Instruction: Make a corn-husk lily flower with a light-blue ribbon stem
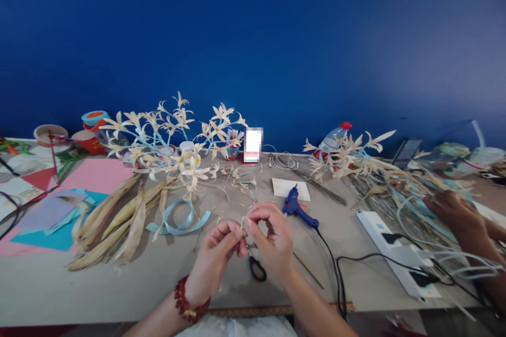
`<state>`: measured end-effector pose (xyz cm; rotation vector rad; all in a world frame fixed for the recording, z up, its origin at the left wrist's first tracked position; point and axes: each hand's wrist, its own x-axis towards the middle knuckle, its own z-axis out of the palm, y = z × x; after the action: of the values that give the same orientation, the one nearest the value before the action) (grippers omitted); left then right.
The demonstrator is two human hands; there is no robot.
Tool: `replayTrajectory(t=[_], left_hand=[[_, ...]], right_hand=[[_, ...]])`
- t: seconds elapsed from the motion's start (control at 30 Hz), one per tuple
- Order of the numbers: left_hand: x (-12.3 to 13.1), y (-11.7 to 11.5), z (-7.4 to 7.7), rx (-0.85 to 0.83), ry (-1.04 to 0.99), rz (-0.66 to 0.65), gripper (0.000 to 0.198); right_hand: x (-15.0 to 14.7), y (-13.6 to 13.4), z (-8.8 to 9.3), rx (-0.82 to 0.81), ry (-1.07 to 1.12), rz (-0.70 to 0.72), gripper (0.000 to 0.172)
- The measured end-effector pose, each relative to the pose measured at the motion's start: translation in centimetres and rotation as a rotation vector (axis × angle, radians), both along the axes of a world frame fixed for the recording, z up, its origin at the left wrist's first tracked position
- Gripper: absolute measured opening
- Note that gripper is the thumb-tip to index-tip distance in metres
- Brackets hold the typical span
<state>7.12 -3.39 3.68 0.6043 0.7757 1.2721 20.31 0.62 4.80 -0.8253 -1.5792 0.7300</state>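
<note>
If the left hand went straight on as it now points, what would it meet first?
Most likely the right hand: the left hand points forward and rightward, with the right hand close ahead at the thin pale strip both pinch. Whether they touch is unclear.

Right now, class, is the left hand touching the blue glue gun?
Apart: the head view shows the left hand well left of the blue glue gun, with the right hand between them.
</note>
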Motion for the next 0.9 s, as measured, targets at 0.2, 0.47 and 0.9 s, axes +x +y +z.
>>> replayTrajectory(t=[0.2, 0.47, 0.9], left_hand=[[0.07, 0.05, -0.04, 0.004, -0.011, -0.004, 0.017], [-0.01, -0.06, -0.13, 0.010, -0.021, -0.013, 0.016], [-0.04, -0.29, -0.63, 0.098, 0.019, 0.023, 0.016]], right_hand=[[-0.03, -0.08, -0.10, 0.017, -0.025, -0.023, 0.010], [-0.16, -0.16, 0.08, 0.043, -0.042, -0.025, 0.012], [0.17, -0.97, -0.76, -0.086, 0.022, 0.035, 0.010]])
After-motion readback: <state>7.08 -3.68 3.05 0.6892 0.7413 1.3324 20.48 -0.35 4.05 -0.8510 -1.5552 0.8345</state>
